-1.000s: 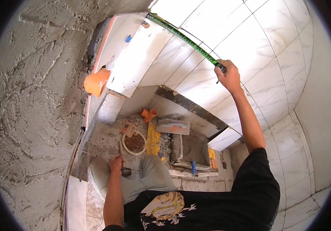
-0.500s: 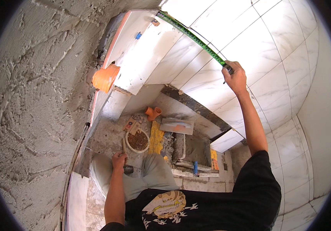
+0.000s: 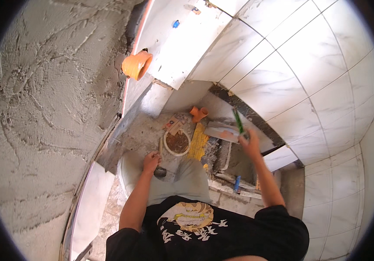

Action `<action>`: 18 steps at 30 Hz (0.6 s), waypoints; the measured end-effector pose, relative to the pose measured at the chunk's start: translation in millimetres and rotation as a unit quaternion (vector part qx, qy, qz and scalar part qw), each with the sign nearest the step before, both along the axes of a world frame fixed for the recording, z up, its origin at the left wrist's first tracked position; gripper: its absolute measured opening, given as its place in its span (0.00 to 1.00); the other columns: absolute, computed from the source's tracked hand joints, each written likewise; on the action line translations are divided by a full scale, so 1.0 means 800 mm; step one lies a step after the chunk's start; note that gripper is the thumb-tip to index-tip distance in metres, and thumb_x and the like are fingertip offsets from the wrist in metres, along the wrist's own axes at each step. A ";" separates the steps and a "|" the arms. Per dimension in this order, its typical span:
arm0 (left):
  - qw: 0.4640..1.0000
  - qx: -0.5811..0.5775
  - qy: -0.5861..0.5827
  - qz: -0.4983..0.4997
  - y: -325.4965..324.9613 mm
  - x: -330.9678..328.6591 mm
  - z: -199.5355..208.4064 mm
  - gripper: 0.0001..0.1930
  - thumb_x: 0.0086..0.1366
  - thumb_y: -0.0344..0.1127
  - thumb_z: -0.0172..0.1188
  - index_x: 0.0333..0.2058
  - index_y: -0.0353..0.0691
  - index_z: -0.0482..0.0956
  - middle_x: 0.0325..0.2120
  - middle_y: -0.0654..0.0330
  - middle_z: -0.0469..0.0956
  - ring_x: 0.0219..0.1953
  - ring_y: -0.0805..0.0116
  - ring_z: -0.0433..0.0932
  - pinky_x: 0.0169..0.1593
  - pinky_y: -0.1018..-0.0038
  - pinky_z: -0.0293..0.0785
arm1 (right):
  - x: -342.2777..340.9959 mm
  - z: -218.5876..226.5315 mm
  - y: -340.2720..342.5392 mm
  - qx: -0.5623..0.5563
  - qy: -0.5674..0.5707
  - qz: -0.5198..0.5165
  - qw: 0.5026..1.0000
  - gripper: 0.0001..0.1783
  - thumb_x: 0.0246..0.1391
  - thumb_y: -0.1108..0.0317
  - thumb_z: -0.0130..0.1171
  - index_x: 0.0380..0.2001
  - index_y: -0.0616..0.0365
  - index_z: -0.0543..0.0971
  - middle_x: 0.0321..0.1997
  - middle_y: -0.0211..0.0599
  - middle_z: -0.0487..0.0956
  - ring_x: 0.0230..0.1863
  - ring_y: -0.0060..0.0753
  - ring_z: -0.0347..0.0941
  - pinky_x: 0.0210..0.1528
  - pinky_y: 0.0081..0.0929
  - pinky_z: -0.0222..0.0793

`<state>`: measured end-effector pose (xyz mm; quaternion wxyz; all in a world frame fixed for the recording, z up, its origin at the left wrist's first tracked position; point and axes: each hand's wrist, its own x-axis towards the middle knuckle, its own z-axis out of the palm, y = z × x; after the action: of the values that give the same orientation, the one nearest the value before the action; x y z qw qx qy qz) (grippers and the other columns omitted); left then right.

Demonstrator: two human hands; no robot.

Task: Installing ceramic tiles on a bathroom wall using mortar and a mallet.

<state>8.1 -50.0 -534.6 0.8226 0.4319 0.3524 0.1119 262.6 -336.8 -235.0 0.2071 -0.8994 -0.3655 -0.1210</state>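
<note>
My left hand [image 3: 152, 162] is closed round the wooden handle of a mallet [image 3: 160, 172], whose black head hangs beside my knee. A tape measure [image 3: 238, 120] with a short length of green blade sticking out is gripped in my right hand [image 3: 251, 144], over the mortar area. Its case is mostly covered by my fingers. Below and left of that hand lies a flat, pale rectangular plate [image 3: 218, 132]. Just beyond the mallet handle stands a round pale bucket [image 3: 189, 149] with brown contents.
White marbled tiles [image 3: 291, 78] cover the right wall, with a dark strip [image 3: 261, 122] below. Rough grey mortar [image 3: 43, 108] coats the left wall, where an orange pipe fitting [image 3: 137, 65] sticks out. Another orange fitting [image 3: 198, 114], yellow material [image 3: 198, 142] and a blue cylinder [image 3: 237, 183] lie lower.
My right hand has come down from the tiled wall with the tape measure. Its long green blade, stretched along the tiles before, is now mostly drawn in. My left hand still grips the mallet.
</note>
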 end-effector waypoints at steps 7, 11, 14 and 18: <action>0.934 0.332 0.119 0.048 0.001 -0.047 0.100 0.13 0.65 0.36 0.59 0.43 0.35 0.83 0.28 0.56 0.84 0.31 0.67 0.82 0.40 0.69 0.76 | -0.106 -0.322 -0.152 -0.041 0.312 -0.226 0.922 0.27 0.49 0.58 0.71 0.46 0.63 0.75 0.39 0.56 0.81 0.43 0.52 0.80 0.41 0.49 0.75; 0.833 0.486 0.187 0.187 0.046 -0.073 0.220 0.12 0.64 0.39 0.62 0.37 0.36 0.85 0.25 0.50 0.81 0.28 0.64 0.81 0.36 0.67 0.75 | -0.159 -0.422 -0.194 -0.138 0.414 -0.322 0.840 0.26 0.49 0.57 0.71 0.43 0.64 0.73 0.37 0.54 0.81 0.41 0.46 0.81 0.32 0.47 0.79; 0.763 0.572 0.157 0.256 0.100 -0.082 0.265 0.12 0.63 0.39 0.63 0.40 0.38 0.85 0.24 0.50 0.81 0.27 0.60 0.81 0.36 0.66 0.75 | -0.182 -0.465 -0.206 -0.145 0.429 -0.323 0.831 0.38 0.47 0.52 0.72 0.51 0.68 0.67 0.46 0.63 0.76 0.46 0.58 0.77 0.41 0.46 0.80; 0.719 0.607 0.262 0.213 0.143 -0.073 0.281 0.16 0.62 0.44 0.65 0.43 0.40 0.85 0.27 0.50 0.84 0.31 0.53 0.84 0.38 0.61 0.77 | -0.198 -0.470 -0.181 -0.177 0.435 -0.414 0.779 0.52 0.40 0.46 0.76 0.58 0.68 0.62 0.56 0.72 0.69 0.57 0.66 0.70 0.54 0.50 0.75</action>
<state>-50.4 64.1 -310.2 0.2133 0.7642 0.4932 0.3566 104.1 -481.7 -611.4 0.1113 -0.9418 0.1566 0.2758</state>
